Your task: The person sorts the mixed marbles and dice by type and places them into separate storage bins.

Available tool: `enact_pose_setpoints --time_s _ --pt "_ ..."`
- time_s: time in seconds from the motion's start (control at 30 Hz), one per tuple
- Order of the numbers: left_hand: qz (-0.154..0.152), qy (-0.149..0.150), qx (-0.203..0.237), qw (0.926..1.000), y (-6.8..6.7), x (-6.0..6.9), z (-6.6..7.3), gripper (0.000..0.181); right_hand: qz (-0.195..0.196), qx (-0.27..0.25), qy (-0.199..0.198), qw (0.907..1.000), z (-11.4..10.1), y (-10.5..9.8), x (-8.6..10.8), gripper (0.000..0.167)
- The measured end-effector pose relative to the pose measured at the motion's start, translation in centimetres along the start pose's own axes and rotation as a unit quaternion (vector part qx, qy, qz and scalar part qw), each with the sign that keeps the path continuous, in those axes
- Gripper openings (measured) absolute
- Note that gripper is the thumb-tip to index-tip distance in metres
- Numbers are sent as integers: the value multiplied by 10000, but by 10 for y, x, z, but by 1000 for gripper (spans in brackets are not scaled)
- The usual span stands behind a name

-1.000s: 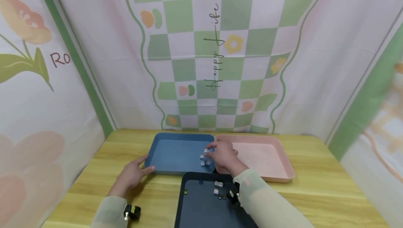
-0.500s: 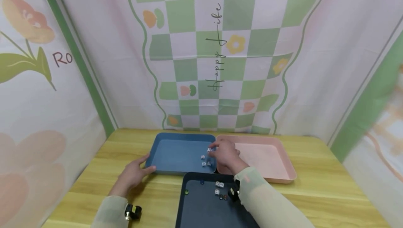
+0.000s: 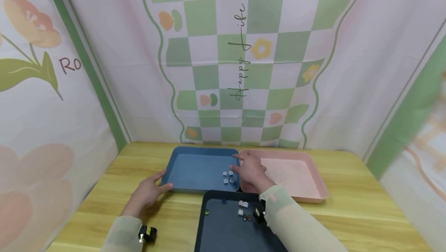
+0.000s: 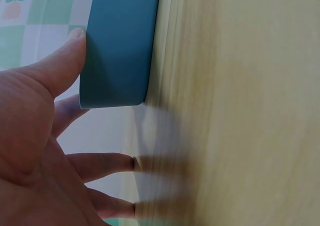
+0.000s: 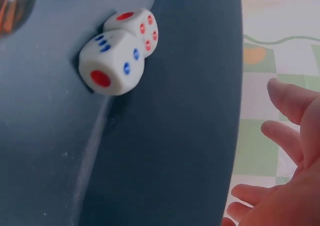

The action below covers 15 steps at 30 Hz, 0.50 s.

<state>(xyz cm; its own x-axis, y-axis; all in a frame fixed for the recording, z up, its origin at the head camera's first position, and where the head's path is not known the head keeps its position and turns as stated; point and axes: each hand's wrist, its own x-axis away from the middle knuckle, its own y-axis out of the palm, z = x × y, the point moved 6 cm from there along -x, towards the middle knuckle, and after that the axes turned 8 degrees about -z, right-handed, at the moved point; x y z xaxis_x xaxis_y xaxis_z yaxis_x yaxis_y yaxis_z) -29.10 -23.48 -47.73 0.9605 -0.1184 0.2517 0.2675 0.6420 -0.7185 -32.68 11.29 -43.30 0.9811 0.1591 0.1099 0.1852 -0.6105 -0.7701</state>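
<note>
Near the left end of the blue tray [image 3: 195,170], my left hand [image 3: 146,194] touches the corner with thumb and index finger; the left wrist view shows the other fingers spread, their tips at the table. Several white dice [image 3: 226,181] lie together at the tray's right end. My right hand [image 3: 251,170] hovers over the line between the blue and pink trays, thumb and index finger apart, nothing visible between them. Its thumb is beside the dice. In the right wrist view, the right hand [image 5: 290,176] has parted fingers beyond the dark tray's wall [image 5: 200,86].
The pink tray [image 3: 289,170] stands against the blue one's right side. In front, a dark tray [image 3: 226,232] holds three white dice [image 3: 240,212], a green bead [image 3: 206,212], a blue bead [image 3: 224,201] and two darker beads [image 3: 247,218]. A patterned curtain [image 3: 261,16] hangs behind the table.
The die at my right fingertips has come down beside the other dice in the blue tray. The right thumb and index finger have parted and released it. My left hand keeps its place.
</note>
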Motion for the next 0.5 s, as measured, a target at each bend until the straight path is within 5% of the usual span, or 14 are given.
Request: enact_pose_setpoints --time_s 0.5 --pt "11 -85 7 10000 1 -1 -3 77 247 -328 78 9991 11 -6 -1 45"
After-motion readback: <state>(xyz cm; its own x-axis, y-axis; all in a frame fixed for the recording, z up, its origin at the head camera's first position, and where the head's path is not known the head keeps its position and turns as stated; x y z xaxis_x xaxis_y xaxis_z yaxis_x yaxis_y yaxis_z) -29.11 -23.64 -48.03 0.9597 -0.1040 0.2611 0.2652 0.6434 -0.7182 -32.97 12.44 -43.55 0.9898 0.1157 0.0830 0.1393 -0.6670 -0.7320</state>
